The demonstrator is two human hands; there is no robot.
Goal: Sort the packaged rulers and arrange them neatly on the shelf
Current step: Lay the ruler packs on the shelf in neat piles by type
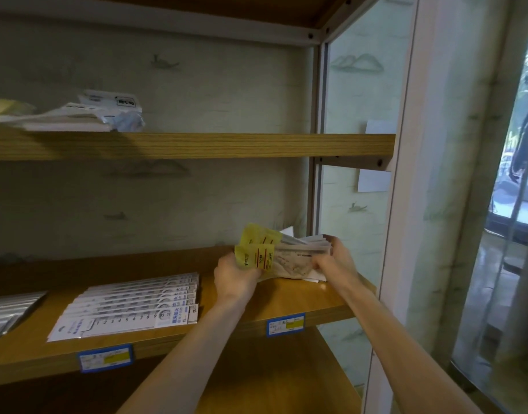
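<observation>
**Inspector:** Rulers in yellow-headed packets [262, 253], a loose bundle, sit at the right end of the lower shelf [301, 297], lifted slightly off the board. State the grip.

**Assistant:** Left hand [235, 277] has its fingers curled round the yellow header end of the bundle. Right hand [335, 258] grips the opposite end, fingers wrapped over the packet edges. Both hands are clamped on the same bundle, one at each end.

**Inspector:** Orientation?

**Assistant:** Long axis runs left to right, roughly along the shelf front, headers pointing left. The packets fan unevenly at the right end, so the stack is not yet squared.

**Inspector:** Surroundings?

**Assistant:** A finished row of white packaged rulers [134, 306] lies overlapped to the left, well apart from the bundle, with bare board between. Silver packets [8, 309] lie at the far left edge. A blue price label [285, 325] hangs on the shelf lip just below the bundle, a second label [105, 357] under the white row. Loose white packets [86, 113] rest on the upper shelf [226, 144].

**Inspector:** Judgement?

**Assistant:** Sorting appears partly done. The next move likely calls for squaring the bundle and laying it above its label, parallel to the white row. The left hand is nearer the open space.
</observation>
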